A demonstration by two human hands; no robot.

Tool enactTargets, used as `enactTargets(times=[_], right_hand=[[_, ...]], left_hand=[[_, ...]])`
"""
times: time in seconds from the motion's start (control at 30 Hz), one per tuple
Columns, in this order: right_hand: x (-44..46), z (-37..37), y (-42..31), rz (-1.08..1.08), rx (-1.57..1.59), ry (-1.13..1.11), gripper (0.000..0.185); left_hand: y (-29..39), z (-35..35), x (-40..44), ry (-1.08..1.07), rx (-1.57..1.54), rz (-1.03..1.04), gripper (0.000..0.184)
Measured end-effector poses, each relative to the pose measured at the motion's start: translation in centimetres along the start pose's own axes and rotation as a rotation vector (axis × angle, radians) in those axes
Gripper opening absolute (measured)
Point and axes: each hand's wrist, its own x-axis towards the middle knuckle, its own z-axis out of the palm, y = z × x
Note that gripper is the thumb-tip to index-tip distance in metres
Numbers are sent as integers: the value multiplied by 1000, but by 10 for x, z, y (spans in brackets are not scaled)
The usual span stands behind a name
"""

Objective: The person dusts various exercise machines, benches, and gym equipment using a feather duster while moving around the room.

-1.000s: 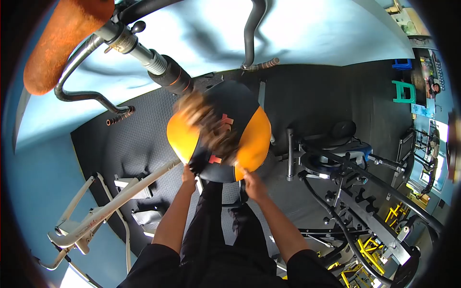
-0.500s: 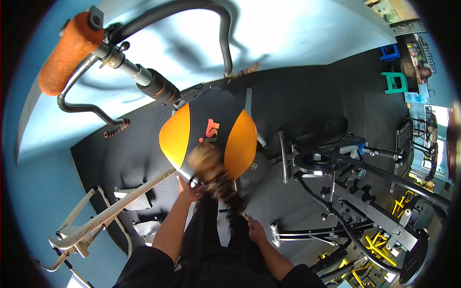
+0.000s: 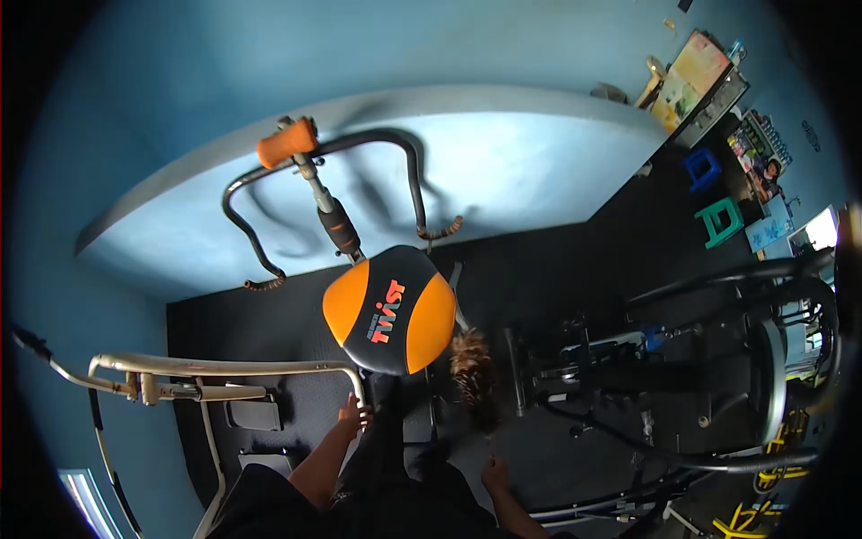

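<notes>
My right hand [image 3: 494,473] is closed round the handle end of a brown feather duster [image 3: 472,373]. The duster's feathers hang just right of a padded machine seat [image 3: 382,305], apart from it as seen from above. The seat is black with orange sides and a "TWIST" logo. On the left, the fingers of my left hand [image 3: 352,415] curl round the downturned end of a beige metal bar [image 3: 242,367] from an exercise machine. This end lies just below the seat's near edge.
Behind the seat rises a post with an orange pad [image 3: 287,144] and curved black handlebars [image 3: 415,171], against a blue wall. Dark gym equipment [image 3: 628,359] crowds the right side. Blue [image 3: 702,170] and green stools [image 3: 718,222] stand farther back, near a person.
The duster has moved off the seat to its right side, uncovering the whole logo. My head view has shifted and shows more wall. My left hand remains at the beige bar.
</notes>
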Motion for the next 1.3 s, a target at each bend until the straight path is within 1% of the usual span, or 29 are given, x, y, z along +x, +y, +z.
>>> enactTargets(times=[0.03, 0.07, 0.1, 0.13, 0.17, 0.23, 0.3, 0.33, 0.4, 0.47, 0.53, 0.57, 0.6, 0.67, 0.73, 0.77, 0.8, 0.83, 0.87, 0.9, 0.93, 1.0, 1.03, 1.07, 1.13, 1.2, 1.27, 1.3], right_hand=[[0, -10, -3, -29, 13, 10, 32], [0, -21, -6, -42, 11, -34, 31], [-3, -32, -10, -55, 4, -79, 31], [-5, -45, -16, -86, 10, -70, 31], [-8, -57, -22, -114, 53, -97, 31], [-11, -68, -24, -162, 92, -125, 30], [-6, -65, -29, -359, 136, -44, 34], [6, -56, -33, -378, 133, -43, 34], [31, -36, -53, -571, 94, 11, 36], [46, -32, -108, -823, 139, 79, 35], [53, -35, -188, -502, 332, -279, 35], [27, -73, -255, -291, 535, -511, 36], [37, -65, -291, -303, 581, -560, 40], [47, -58, -367, -264, 732, -590, 36], [83, -22, -423, -111, 788, -623, 28], [101, -1, -439, -16, 779, -626, 16], [116, 19, -451, 81, 764, -624, 20], [127, 33, -460, 106, 627, -576, 21], [166, 59, -455, 217, 640, -601, 20], [188, 86, -442, 234, 609, -600, 20], [203, 110, -428, 206, 539, -566, 22], [201, 115, -417, 195, 445, -520, 24], [178, 92, -425, -75, 306, -421, 25], [155, 70, -432, -344, 162, -328, 31], [142, 11, -433, -485, -215, -229, 42], [119, -54, -459, -609, -342, -186, 39], [115, -98, -474, -898, -303, -44, 35], [112, -114, -487, -904, -338, 41, 37]], left_hand=[[-2, 3, -30, 62, 43, 6, 68], [-24, -6, -14, 67, 31, 32, 68], [-56, -26, 0, -63, 298, 319, 61], [-81, -55, 11, -188, 570, 611, 55], [-72, -29, -21, -175, 561, 640, 55], [-58, -20, -104, 142, 322, 222, 46], [-67, -27, -134, 165, 295, 268, 46], [-68, -32, -145, 179, 283, 305, 47], [-71, -42, -161, 225, 221, 345, 43], [-75, -51, -167, 271, 156, 362, 41], [-74, -60, -166, 295, 84, 409, 39], [-73, -63, -161, 300, 72, 396, 39], [-71, -64, -153, 325, 66, 417, 42], [-60, -66, -144, 355, 53, 428, 45], [-41, -60, -140, 306, -44, 432, 45], [-35, -58, -129, 310, -81, 489, 43], [-29, -57, -121, 307, -97, 469, 43], [-20, -56, -116, 300, -120, 489, 41], [-9, -57, -112, 294, -144, 509, 39], [3, -58, -113, 293, -158, 509, 35], [14, -61, -107, 289, -178, 483, 35], [32, -66, -95, 274, -267, 482, 35], [31, -73, -73, 314, -182, 499, 36], [41, -77, -65, 328, -171, 485, 36], [57, -88, -44, 326, -149, 530, 37], [84, -99, -42, 319, -119, 511, 38], [104, -104, -37, 305, -83, 496, 39], [113, -108, -33, 302, -73, 501, 40]])
